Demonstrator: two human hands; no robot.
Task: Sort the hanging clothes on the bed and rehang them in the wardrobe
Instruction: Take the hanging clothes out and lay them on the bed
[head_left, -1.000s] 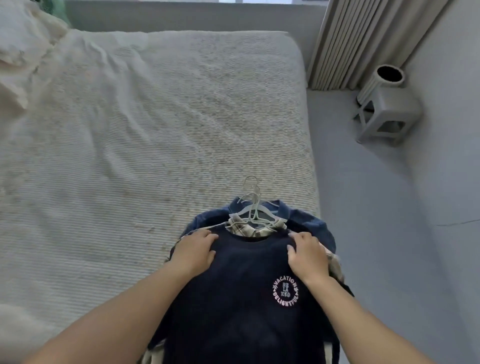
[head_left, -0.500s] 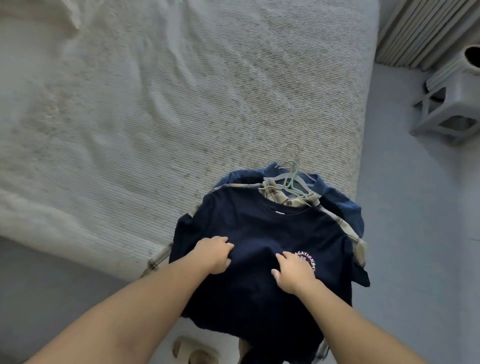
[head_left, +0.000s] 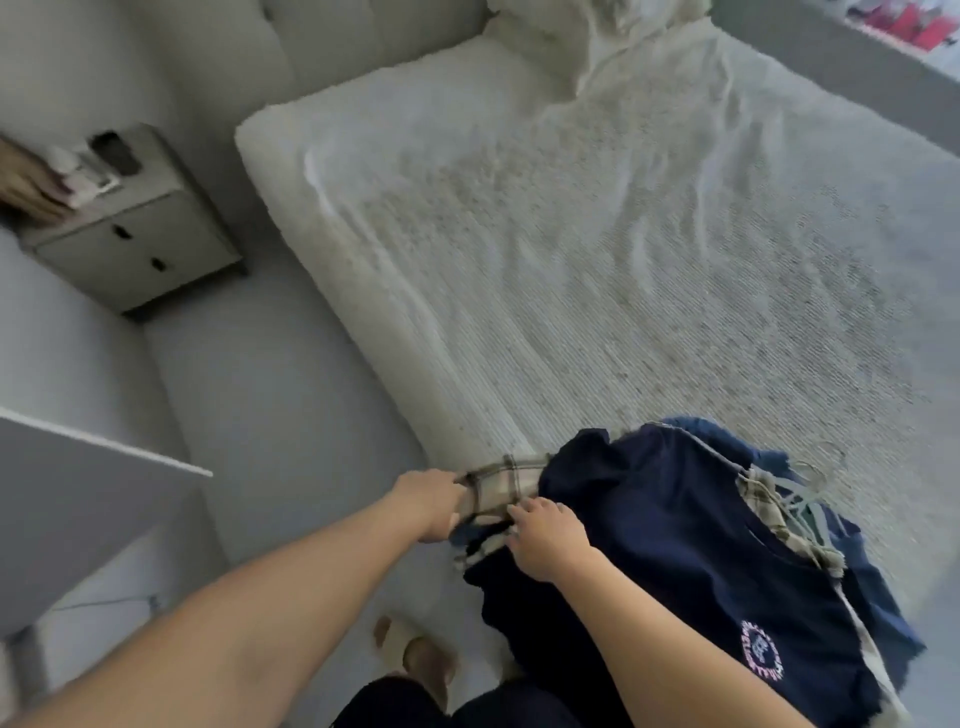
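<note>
At the bed's (head_left: 597, 270) near corner, the left hand (head_left: 428, 501) pinches the plaid shirt's (head_left: 501, 483) sleeve, lying leftward from under the navy T-shirt (head_left: 670, 525), while the right hand (head_left: 548, 535) presses beside it, fingers curled onto the cloth

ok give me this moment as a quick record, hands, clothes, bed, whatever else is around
left hand: grips the plaid sleeve at the bed's corner
right hand: fingers curled on the same plaid cloth, beside the navy tee
clothes pile: navy tee on top, plaid shirt under it, a blue garment at the bottom
hangers: pale, at the collars, hooks toward the bed's middle
bed: cream cover, wrinkled
nightstand: left of the bed, small items on top
floor: a slipper near the person's feet
</note>
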